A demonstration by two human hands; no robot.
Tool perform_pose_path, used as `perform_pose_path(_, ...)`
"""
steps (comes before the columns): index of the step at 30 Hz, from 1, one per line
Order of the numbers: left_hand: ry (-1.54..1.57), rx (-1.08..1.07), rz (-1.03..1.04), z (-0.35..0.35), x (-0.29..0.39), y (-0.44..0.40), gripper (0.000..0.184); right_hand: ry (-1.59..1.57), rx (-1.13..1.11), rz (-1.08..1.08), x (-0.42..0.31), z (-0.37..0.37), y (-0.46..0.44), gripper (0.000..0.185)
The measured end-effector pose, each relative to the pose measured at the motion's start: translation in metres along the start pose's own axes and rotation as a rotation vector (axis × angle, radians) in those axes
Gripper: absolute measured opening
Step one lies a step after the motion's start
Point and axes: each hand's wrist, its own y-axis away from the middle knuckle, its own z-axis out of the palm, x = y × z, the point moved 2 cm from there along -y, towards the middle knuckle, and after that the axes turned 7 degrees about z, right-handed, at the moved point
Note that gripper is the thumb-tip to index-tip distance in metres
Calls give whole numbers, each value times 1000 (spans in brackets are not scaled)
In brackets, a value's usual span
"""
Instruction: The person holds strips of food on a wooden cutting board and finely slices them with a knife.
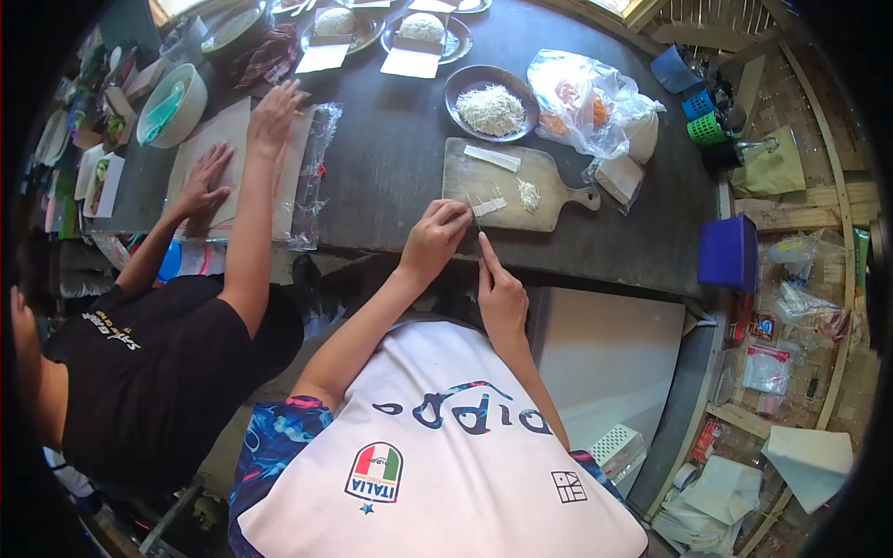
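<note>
My right hand (502, 296) grips a knife (477, 221), its thin blade pointing up at the near left edge of the wooden cutting board (526, 216). My left hand (435, 240) is closed at that same edge, its fingertips pinching a white food strip that they mostly hide. Just right of the blade lie a cut white piece (490, 206) and some thin shreds. A longer white strip (492, 158) rests farther back on the board, and a small heap of shreds (528, 195) sits near the handle. Behind the board is a dark plate (453, 98) piled with white shreds (491, 110).
A plastic bag (591, 104) with orange contents stands right of the plate. At left, a co-worker's hands (274, 116) lie flat on brown paper (223, 139), near a white bowl (177, 110). Rice mounds (421, 28) on plates are at the back. A purple bin (728, 254) hangs right.
</note>
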Motion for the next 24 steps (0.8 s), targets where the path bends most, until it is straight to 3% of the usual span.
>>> perform_pose_path(3,-1,-2,-1,0,2,1,17,-55,92,-118,4,10,-12,49)
perform_pose_path(9,-16,-3,8,0,1,-1,18,20,45,-47,2,5,1,50)
perform_pose_path(24,-135,-60,-10,-1,5,1,19,25,120,-162,9,20,-23,51)
